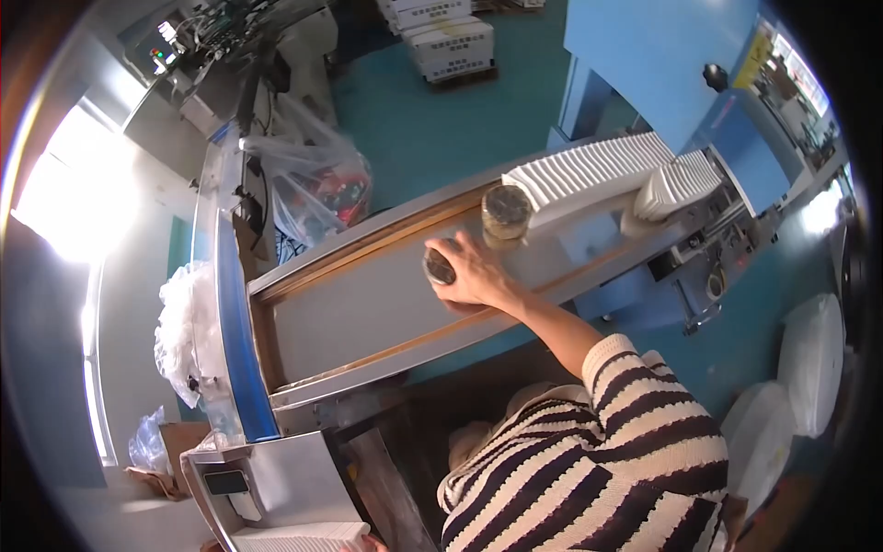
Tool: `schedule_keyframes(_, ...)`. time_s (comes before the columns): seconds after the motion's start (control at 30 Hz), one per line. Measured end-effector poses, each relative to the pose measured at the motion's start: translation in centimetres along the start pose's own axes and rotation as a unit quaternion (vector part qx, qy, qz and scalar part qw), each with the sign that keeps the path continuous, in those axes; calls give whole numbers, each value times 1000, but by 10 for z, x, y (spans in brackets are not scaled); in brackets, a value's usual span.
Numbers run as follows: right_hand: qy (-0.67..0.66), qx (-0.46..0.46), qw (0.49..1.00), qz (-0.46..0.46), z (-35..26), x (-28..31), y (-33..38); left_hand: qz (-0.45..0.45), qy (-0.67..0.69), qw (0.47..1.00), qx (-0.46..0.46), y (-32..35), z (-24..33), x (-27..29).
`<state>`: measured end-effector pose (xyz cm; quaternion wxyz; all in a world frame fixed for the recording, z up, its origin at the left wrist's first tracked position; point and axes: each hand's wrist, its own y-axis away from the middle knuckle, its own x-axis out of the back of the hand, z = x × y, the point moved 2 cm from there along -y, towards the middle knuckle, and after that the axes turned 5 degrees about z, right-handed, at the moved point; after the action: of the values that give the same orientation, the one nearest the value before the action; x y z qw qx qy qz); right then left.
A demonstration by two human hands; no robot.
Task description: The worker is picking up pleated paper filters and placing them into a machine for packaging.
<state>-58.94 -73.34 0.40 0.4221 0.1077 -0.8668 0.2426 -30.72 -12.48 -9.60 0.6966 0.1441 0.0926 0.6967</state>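
Observation:
My right hand [474, 274] reaches over a long shallow metal tray [340, 327], with its fingers wrapped round a short cylinder [440, 267] with a dark, mottled round top. Just beyond the hand stands a second, similar cylinder [506, 213], upright at the end of a long row of thin white pieces [589, 175] packed on edge. A shorter row of the same white pieces [679, 184] lies to its right. At the lower edge only a few fingertips of my left hand [372, 543] show, touching or beside another white row [299, 537]; the rest is cut off.
A blue belt strip [242, 322] crosses the tray's left end. Past it hangs a clear plastic bag [322, 184] with red things inside. A large blue machine [662, 64] stands at the far right. White cartons [451, 46] are stacked on the green floor behind.

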Motion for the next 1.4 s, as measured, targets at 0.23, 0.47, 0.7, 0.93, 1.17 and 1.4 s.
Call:
schedule_keyframes(0.23,55,-242,969,18,131,142,58,124,156,978,56,-17,-3,20)
schedule_keyframes(0.47,370,-303,876,69,219,204,86,177,207,952,137,37,46,-29)
schedule_keyframes(0.7,-82,51,995,34,-23,77,97,149,267,939,158,32,45,-32)
schedule_keyframes(0.93,-476,14,669,-571,-273,-94,214,97,239,961,98,68,57,-41)
schedule_keyframes(1.17,-384,-346,440,-734,-386,-176,308,39,288,949,122,86,50,7)
schedule_keyframes(1.4,-328,-442,462,-695,-391,-181,294,269,-261,901,-218,-49,114,83)
